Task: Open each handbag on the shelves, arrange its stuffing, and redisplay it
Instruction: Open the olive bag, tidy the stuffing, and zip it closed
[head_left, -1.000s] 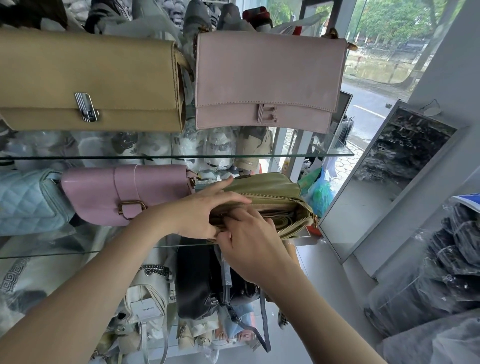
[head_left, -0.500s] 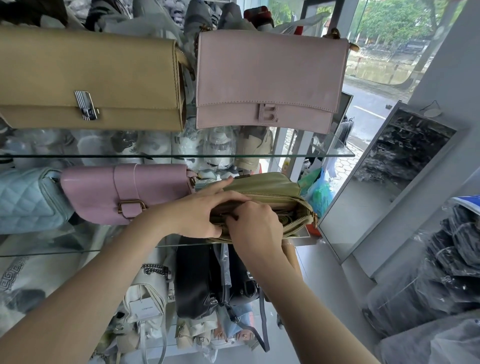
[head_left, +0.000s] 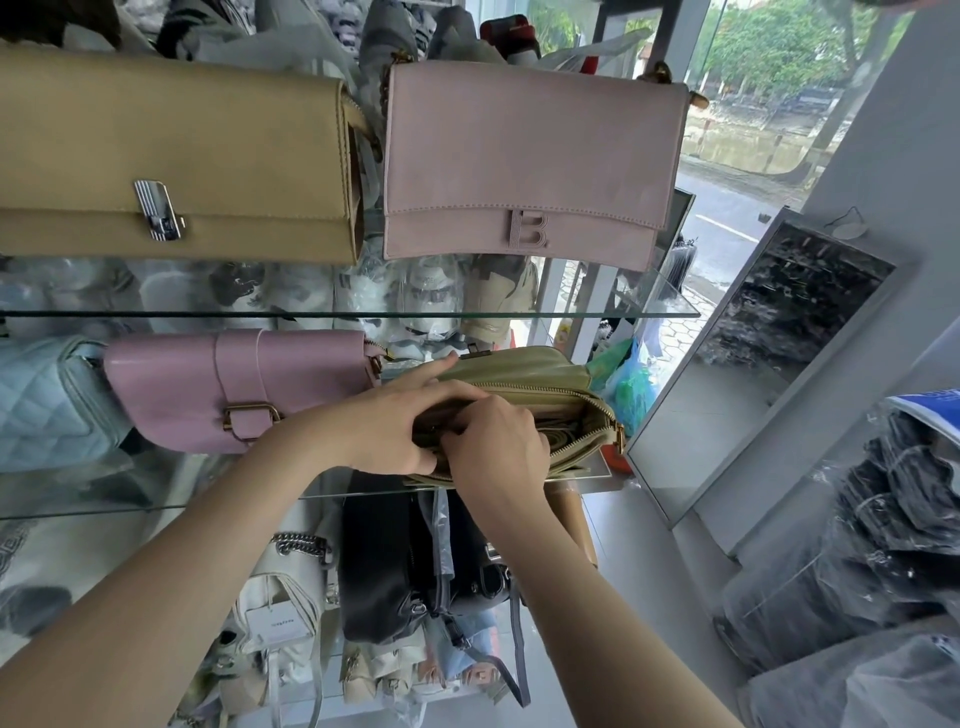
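Bright daylight from the window (head_left: 753, 78) at right; wide-angle bending at edges.

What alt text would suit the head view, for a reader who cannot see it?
Two hands work on an unzipped olive-green handbag on a glass shelf: the left hand grips its top, the right hand reaches inside. A pink bag stands beside it.

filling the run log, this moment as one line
unzipped olive leather handbag on glass shelf | left hand grips its rim | right hand fingers tucked inside
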